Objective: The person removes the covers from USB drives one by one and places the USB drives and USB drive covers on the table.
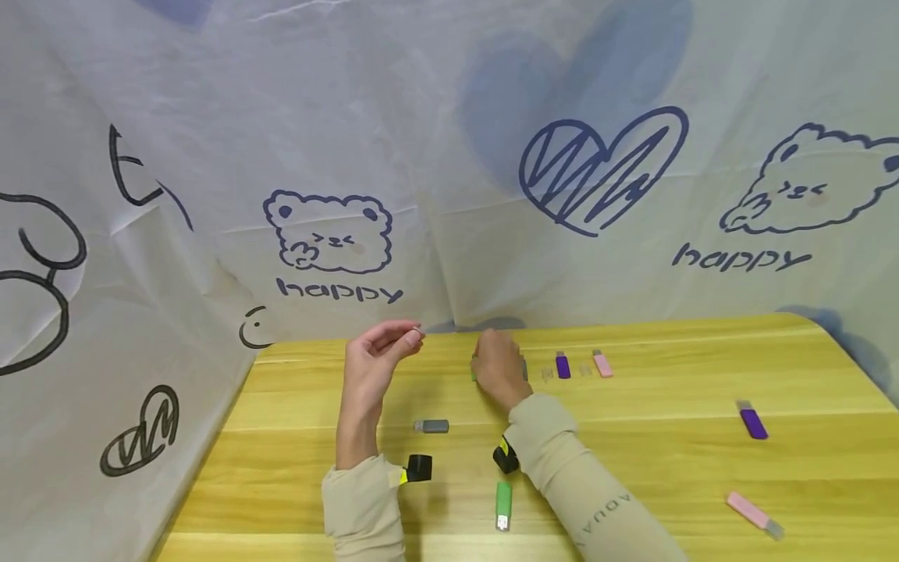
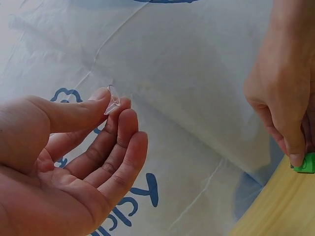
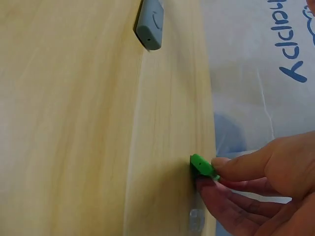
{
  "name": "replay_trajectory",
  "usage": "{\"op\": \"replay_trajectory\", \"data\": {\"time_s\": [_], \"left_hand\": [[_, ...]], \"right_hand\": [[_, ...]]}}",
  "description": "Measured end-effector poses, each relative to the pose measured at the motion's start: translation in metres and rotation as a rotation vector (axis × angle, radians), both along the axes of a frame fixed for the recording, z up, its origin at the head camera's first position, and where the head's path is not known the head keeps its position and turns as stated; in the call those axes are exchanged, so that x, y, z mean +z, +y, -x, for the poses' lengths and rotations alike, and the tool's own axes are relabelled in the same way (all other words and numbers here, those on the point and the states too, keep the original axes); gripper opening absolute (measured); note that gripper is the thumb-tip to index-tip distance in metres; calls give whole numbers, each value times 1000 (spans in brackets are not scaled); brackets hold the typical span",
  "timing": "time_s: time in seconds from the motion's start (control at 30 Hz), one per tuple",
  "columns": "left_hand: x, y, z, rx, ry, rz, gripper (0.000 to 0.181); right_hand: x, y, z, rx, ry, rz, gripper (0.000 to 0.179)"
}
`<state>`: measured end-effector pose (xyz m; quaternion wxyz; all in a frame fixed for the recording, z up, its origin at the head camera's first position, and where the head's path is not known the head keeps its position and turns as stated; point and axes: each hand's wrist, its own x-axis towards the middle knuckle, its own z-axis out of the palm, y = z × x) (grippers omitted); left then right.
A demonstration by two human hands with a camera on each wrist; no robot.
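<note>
My left hand (image 1: 370, 363), raised above the far left of the table, pinches a small clear plastic cap (image 2: 113, 101) between thumb and fingertips. At the table's far edge my right hand (image 1: 500, 367) grips a green USB stick (image 3: 203, 166) by its sides, close over the wood; the fingers hide part of it. Beside those fingers lies another clear cap (image 3: 196, 220). A grey USB stick (image 1: 431, 426) rests on the table between my forearms, and a second green USB stick (image 1: 503, 506) lies nearer to me, connector facing me.
Right of my right hand, a purple stick (image 1: 563, 365), a pink stick (image 1: 602, 364) and clear caps (image 1: 586, 370) form a row. Farther right lie another purple stick (image 1: 752, 420) and pink stick (image 1: 754, 513). A printed white cloth (image 1: 449, 156) hangs behind the table (image 1: 653, 468).
</note>
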<state>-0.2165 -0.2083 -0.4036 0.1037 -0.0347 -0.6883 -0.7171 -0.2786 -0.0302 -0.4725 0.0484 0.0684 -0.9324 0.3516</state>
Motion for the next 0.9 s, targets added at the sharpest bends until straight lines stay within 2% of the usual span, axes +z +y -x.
{"op": "replay_trajectory", "data": {"time_s": [0.2,0.3,0.4,0.5,0.6,0.63,0.67,0.8,0.9], "left_hand": [[1,1,0,1,-2,5,17],[-1,0,0,3,-11,4,17],[-2,-1,1,2,-16,14,17],[-4,1,1,1,-16,30,16],[-7,2,2,4,-21,54,16],[-8,3,2,4,-22,62,16],[-9,3,2,5,-24,69,16],[-13,5,5,7,-33,102,16],[-14,9,8,10,-54,172,14]], "right_hand": [[-1,-2,1,1,76,-58,52],[-2,-1,1,5,81,-79,48],[3,2,-2,20,56,-53,52],[12,10,-10,29,57,2,43],[22,19,-21,41,40,55,12],[24,22,-25,42,33,66,8],[26,25,-29,43,30,70,17],[35,38,-43,64,-10,119,20],[41,49,-56,91,-43,179,22]]}}
